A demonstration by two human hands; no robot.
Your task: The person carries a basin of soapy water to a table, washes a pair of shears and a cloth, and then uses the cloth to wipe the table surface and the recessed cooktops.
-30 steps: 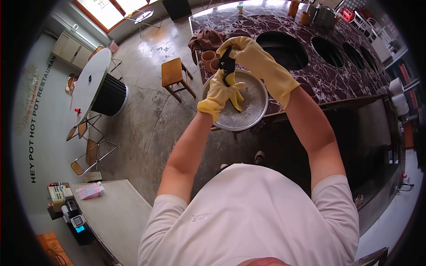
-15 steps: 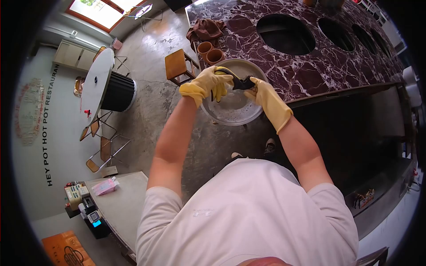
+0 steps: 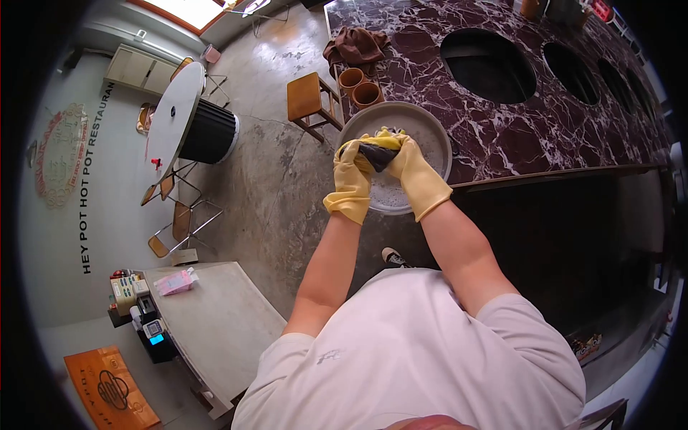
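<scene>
Both my hands wear pale yellow rubber gloves. My left hand (image 3: 351, 174) and my right hand (image 3: 418, 175) are closed from either side around a bunched yellow and dark grey cloth (image 3: 378, 153). They hold it over a round, pale grey basin (image 3: 428, 123) at the corner of the marbled counter. Small specks or bubbles show at the bottom of the basin, below the gloves. The gloved fingers cover part of the cloth, so its full shape is hidden.
Two brown pots (image 3: 367, 94) and a brown cloth (image 3: 358, 46) sit beside the basin on the marbled counter (image 3: 494, 136), which has several round openings. A wooden stool (image 3: 304, 93) stands to the left. A grey-topped desk (image 3: 222, 308) is at lower left.
My hands have come closer together and lower over the basin. The cloth, stretched between them before, is now bunched up. The view has shifted slightly.
</scene>
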